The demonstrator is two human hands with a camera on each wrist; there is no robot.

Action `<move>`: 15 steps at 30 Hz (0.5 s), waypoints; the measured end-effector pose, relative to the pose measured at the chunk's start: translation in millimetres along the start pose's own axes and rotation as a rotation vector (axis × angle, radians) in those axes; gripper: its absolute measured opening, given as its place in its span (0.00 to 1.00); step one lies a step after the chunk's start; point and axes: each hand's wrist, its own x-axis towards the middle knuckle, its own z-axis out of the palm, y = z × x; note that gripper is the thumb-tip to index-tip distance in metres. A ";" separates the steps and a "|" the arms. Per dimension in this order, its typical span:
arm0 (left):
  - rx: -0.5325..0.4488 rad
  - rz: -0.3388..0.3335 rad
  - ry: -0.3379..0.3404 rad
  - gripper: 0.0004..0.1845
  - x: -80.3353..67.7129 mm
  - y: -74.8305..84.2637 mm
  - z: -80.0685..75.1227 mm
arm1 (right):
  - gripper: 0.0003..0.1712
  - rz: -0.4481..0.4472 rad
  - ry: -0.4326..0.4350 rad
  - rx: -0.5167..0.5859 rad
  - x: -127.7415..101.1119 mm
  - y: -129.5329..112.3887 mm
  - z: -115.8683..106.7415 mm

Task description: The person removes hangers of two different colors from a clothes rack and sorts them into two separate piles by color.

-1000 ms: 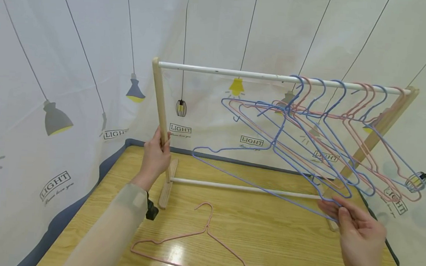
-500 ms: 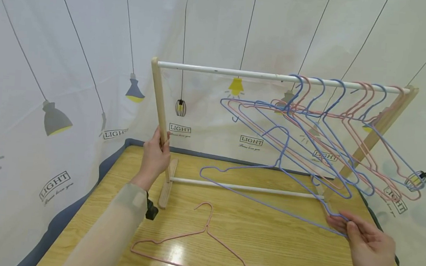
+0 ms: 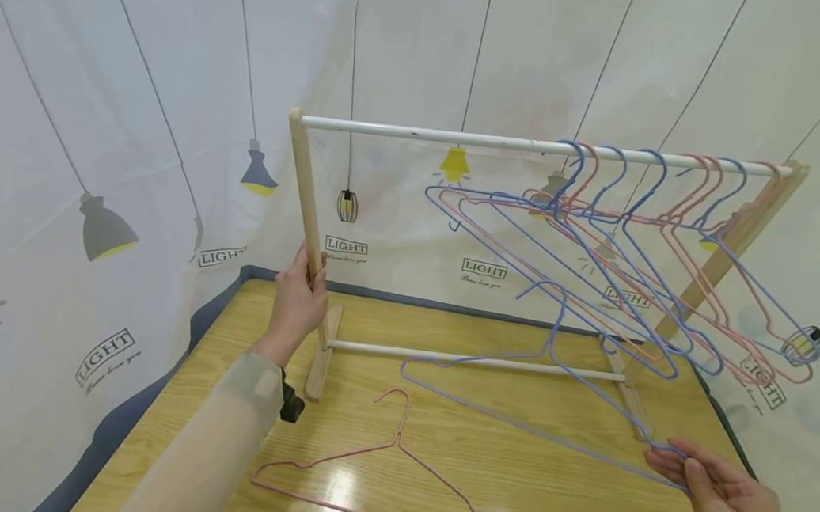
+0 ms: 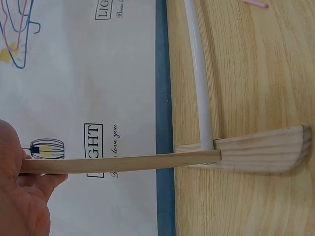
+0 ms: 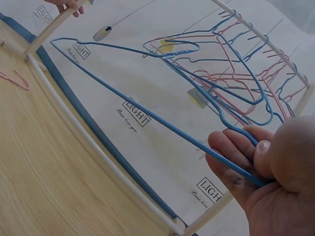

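So since a second ago the blue hanger [image 3: 550,393] is off the rail and has come down and toward me; its hook now hangs free below the other hangers, over the desk [image 3: 565,489]. My right hand [image 3: 728,500] has dropped with it, down to the near right corner of the desk.

Right hand: the fingers [image 5: 236,147] are curled under the hanger's right end and the thumb presses on top, so it's pinched at that bend. The hanger slopes up and left from there, clear of the desk surface as far as I can tell.

Left hand [image 3: 298,304] hasn't budged; it's wrapped around the left wooden post [image 3: 308,201] of the rack, low down near the foot [image 4: 261,155]. The wrist view shows the post running through the palm.

The rest of the blue and pink hangers [image 3: 641,224] are bunched on the right half of the white rail [image 3: 425,135]. One pink hanger [image 3: 394,477] lies flat on the desk, near side, left of the blue one.
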 end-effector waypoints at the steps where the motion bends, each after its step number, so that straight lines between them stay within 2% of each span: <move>1: -0.001 0.001 0.000 0.27 0.1 0.2 0.2 | 0.15 0.005 -0.008 0.000 -1.0 2.0 -3.2; 9: -0.010 -0.001 -0.007 0.26 1.2 3.1 1.2 | 0.15 0.049 -0.094 0.004 -6.4 20.9 -30.6; 15: -0.009 -0.003 0.002 0.25 0.7 2.9 0.7 | 0.15 0.159 -0.162 0.004 -4.6 33.0 -51.1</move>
